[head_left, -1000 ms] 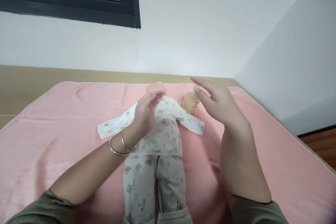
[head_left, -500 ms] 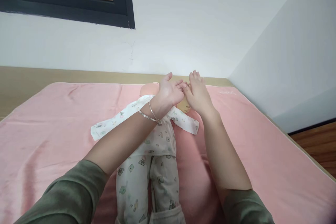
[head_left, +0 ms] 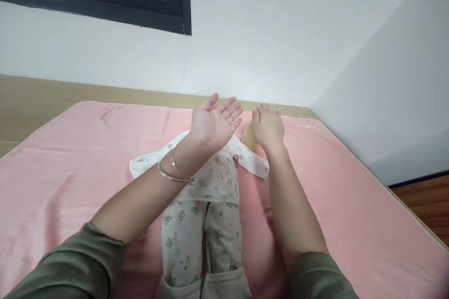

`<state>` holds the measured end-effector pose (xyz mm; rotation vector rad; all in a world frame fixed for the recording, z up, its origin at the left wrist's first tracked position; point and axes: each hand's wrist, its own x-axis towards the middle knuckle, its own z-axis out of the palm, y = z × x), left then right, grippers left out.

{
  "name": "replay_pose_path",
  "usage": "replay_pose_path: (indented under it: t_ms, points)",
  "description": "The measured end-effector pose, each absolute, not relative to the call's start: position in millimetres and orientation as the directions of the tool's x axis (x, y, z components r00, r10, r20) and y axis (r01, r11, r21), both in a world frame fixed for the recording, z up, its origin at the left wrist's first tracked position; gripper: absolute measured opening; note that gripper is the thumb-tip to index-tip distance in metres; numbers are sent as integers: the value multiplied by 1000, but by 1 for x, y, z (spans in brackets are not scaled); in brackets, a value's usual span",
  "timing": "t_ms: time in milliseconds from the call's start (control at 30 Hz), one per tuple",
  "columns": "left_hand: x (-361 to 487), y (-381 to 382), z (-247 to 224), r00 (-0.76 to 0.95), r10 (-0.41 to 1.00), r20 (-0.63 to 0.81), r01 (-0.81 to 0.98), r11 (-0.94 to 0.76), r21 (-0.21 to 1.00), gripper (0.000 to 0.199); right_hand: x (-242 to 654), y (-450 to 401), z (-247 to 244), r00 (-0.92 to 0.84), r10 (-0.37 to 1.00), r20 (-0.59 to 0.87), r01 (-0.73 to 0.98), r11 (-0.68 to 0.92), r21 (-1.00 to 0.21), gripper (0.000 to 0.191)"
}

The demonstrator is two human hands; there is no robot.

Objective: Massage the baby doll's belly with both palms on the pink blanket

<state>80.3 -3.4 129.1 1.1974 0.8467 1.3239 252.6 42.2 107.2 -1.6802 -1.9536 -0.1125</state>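
My left hand (head_left: 216,122) is held palm up with its fingers spread, and nothing lies in it. It hovers over the collar end of a small white long-sleeved top (head_left: 220,180) printed with little animals. Matching trousers (head_left: 185,238) with turned-up cuffs lie below the top. To the right, my right hand (head_left: 268,126) shows its back. Its fingers bend away from me and are mostly hidden. Beside it is a yellowish object (head_left: 249,138), partly covered by that hand; whether they touch I cannot tell. Two silver bangles (head_left: 170,175) circle my left wrist.
A pink sheet (head_left: 336,196) covers the bed or table, whose light wooden edge (head_left: 35,91) meets the white wall (head_left: 252,32). A dark-framed window (head_left: 175,0) is at upper left. Brown wood (head_left: 428,205) shows at the right.
My hands have come apart. The left moved leftward with its palm turned up and fingers spread; the right's fingers bent forward. The rounded pinkish shape above the collar is now hidden.
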Motion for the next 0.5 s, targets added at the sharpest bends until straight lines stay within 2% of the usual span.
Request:
replay_pose_path:
  t_ms: [133, 233, 333, 433, 500]
  points:
    - [48, -29, 124, 29, 971, 238, -33, -237, 971, 64, 238, 39, 108, 18, 895, 447, 953, 120, -279, 51]
    - [30, -40, 125, 37, 982, 185, -38, -184, 982, 64, 236, 39, 101, 16, 896, 443, 950, 125, -287, 54]
    - [19, -38, 123, 110, 985, 133, -60, -127, 990, 64, 239, 42, 88, -37, 903, 427, 962, 148, -229, 66]
    - [11, -31, 117, 113, 984, 139, -32, -136, 990, 64, 242, 42, 74, -47, 902, 430, 977, 130, -166, 84]
    - [7, -28, 113, 72, 984, 163, -10, -163, 987, 62, 244, 37, 70, -39, 912, 409, 979, 117, -166, 88]
